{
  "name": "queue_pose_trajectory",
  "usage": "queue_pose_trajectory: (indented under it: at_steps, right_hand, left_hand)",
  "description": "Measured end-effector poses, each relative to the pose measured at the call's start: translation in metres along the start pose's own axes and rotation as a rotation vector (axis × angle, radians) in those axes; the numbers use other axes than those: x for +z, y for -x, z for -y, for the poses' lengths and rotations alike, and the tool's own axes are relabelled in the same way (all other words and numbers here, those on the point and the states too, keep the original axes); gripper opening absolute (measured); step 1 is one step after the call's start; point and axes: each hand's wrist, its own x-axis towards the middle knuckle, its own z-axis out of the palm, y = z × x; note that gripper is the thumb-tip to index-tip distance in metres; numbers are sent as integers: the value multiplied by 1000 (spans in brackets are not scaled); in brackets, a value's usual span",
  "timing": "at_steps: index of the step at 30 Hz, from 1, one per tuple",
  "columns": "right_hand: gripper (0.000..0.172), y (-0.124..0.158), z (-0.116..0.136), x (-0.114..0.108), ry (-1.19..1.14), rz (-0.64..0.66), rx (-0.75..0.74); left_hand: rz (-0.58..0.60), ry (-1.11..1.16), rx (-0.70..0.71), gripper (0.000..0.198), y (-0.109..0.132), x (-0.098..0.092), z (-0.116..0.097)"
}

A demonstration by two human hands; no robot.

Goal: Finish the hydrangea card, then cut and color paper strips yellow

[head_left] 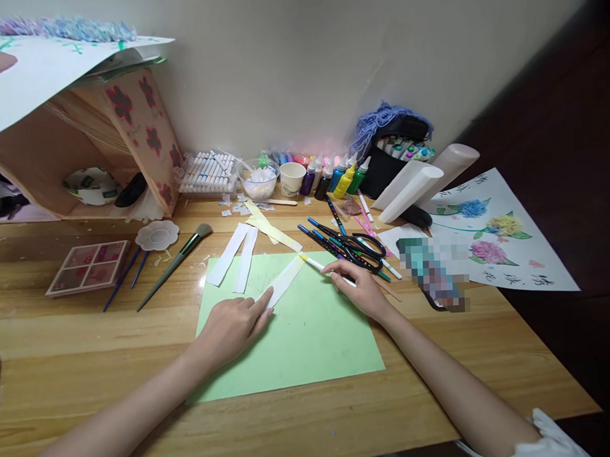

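A white paper strip (pixel 285 284), tinted pale yellow in part, lies slanted on a light green sheet (pixel 314 345). My left hand (pixel 233 326) rests on the strip's near end, its index finger stretched out and pressing down, the thumb apart. Pinched in my right hand (pixel 361 290) is a white marker (pixel 315 263) with a yellow tip. That tip touches or hovers just over the strip's far end. Left of it, two white strips (pixel 245 260) lie across the sheet's far edge. Yellow-coloured strips (pixel 272 228) lie crossed beyond them.
Scissors (pixel 363 250) lie on several pens right of the sheet, near a phone (pixel 431 274). Paint bottles (pixel 344 180), a paper cup (pixel 292 178) and a marker box (pixel 210 173) line the wall. A brush (pixel 176 265) and a decorated box (pixel 142 137) are left.
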Motion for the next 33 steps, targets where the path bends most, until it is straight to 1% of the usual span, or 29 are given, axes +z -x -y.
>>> queue_pose_trajectory:
  at_steps: [4, 7, 11, 15, 18, 21, 24, 27, 30, 33]
  right_hand:
    - [19, -1, -1, -1, 12, -5, 10]
    - [18, -1, -3, -2, 1, 19, -4]
    - [17, 1, -6, -3, -38, -88, -16]
    - [17, 2, -5, -5, 11, 3, -26]
    - [18, 2, -4, -5, 43, -25, -17]
    - [18, 2, -4, -6, 37, 11, -40]
    - [18, 2, -5, -6, 40, -17, -27]
    - [17, 3, -6, -7, 32, 14, -40]
    - [17, 2, -8, -8, 34, -15, -40]
    - [17, 2, -8, -9, 50, -6, -43]
  left_hand:
    - [16, 9, 0, 43, -1, -2, 0]
    - [17, 7, 5, 43, -1, -3, 0]
    - [10, 0, 0, 43, -1, -3, 0]
    - [12, -1, -1, 42, 0, -2, 1]
    - [6, 9, -2, 42, 1, -1, 1]
    - [1, 11, -3, 42, 0, -2, 1]
    - [3, 4, -4, 42, 0, -2, 1]
    - [9, 4, -5, 42, 0, -2, 1]
    - [11, 10, -6, 42, 0, -2, 1]
    - [11, 31, -7, 42, -1, -3, 0]
